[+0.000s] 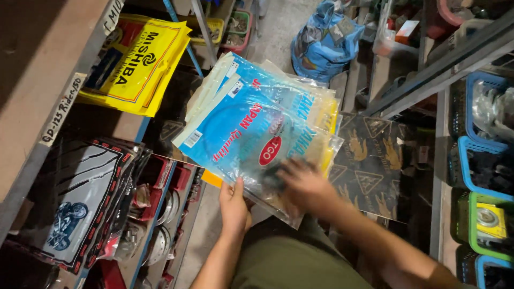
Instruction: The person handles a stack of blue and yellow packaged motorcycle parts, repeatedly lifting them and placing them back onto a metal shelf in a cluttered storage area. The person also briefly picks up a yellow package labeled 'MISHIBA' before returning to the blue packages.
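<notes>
- A fanned stack of flat plastic packets (257, 134), blue on top and yellow beneath, is held in the aisle between the shelves; I count at least four, edges overlapping.
- They look light, floppy and slick, likely to slide apart; best pinched at the lower edge.
- The left hand (234, 206) grasps the stack's bottom edge, thumb on top.
- The right hand (302, 184), blurred, lies flat on the top packet, fingers spread, not clenched.
- Yellow bags (134, 64) lie on the left shelf's edge.
</notes>
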